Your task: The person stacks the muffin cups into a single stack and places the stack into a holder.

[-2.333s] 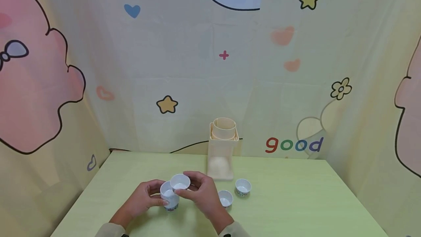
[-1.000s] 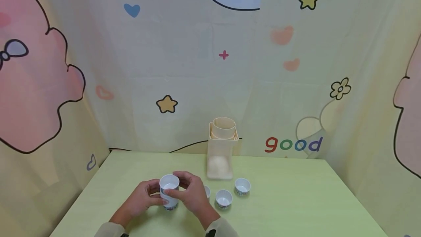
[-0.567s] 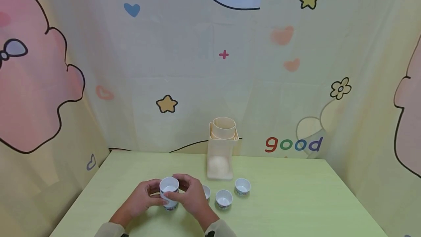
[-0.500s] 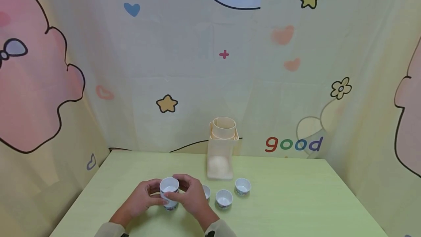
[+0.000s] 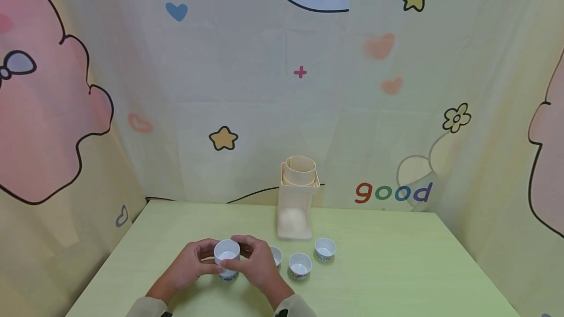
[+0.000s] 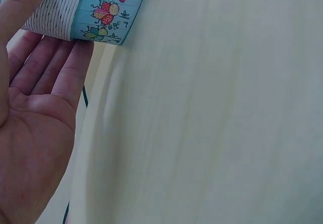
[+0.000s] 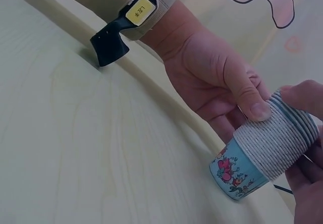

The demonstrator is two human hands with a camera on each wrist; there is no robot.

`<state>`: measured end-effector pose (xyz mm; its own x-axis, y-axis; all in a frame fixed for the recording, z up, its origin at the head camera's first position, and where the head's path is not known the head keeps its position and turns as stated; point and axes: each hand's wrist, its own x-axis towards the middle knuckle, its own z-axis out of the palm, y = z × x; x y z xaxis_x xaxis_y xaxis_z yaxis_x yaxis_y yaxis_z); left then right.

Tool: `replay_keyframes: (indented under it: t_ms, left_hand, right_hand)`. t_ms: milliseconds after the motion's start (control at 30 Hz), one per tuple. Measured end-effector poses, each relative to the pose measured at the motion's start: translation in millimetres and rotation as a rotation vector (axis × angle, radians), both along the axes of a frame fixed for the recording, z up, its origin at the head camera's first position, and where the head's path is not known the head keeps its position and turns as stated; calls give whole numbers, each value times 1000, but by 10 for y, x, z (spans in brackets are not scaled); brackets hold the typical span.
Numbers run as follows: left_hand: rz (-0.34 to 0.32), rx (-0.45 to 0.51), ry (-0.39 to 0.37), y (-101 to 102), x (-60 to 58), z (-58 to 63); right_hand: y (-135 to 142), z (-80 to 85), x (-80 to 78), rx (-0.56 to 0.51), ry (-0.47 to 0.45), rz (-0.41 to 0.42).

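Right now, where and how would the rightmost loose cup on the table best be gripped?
Probably by the outer wall just below the rim, with the right hand, once free, coming from the right: the rightmost cup stands upright, narrowing downward, and the neighbouring cup and cream stand are on its left.

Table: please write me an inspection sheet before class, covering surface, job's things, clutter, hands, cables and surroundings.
Surface: pale green table; no spills seen.
Job's things: patterned stack held up in both hands; three cups stand upright to its right, the leftmost partly hidden.
Clutter: cream stand behind the cups.
Hands: left hand and right hand both grip the stack.
Cables: nothing seen.
Surroundings: curtain printed with stars, hearts and "good".
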<state>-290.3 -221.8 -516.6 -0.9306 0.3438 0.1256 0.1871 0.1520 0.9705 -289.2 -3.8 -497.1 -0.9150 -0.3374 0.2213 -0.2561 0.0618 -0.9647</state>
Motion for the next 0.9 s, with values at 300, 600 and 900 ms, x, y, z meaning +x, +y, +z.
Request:
replay_keyframes:
  t_ms: [300,600,900]
  left_hand:
    - [5,-5,-12,0,-5,2]
    - [3,0,-2,-3,0,-8]
    - [-13,9,17,4,1,-19]
  right_hand:
    - [34,-10,-41,37,-15,10]
    - [33,-7,-20,43,4,1]
    - [104,-3,24,-16,32,26]
